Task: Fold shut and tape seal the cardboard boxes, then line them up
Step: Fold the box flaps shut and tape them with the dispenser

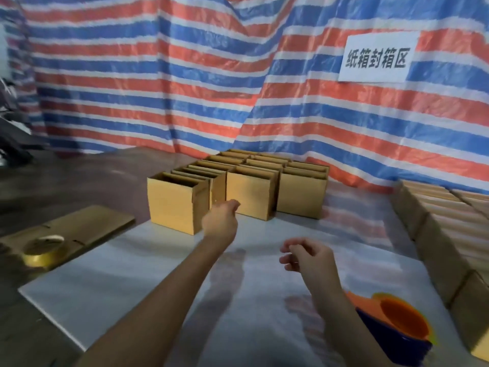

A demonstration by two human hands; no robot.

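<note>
Several open-topped cardboard boxes (248,192) stand in rows at the far side of a white board (127,276). The nearest one, the front-left box (174,205), has its flaps up. My left hand (221,218) reaches forward, just in front of that box's right corner, fingers loosely curled and holding nothing. My right hand (304,254) hovers lower and nearer over the board, fingers relaxed and empty. A roll of yellowish tape (43,251) lies at the left on a flattened carton (71,229).
A row of closed cardboard boxes (449,234) runs along the right edge. An orange and blue tape dispenser (391,324) sits at the near right. A striped tarp (185,75) with a white sign (378,58) hangs behind.
</note>
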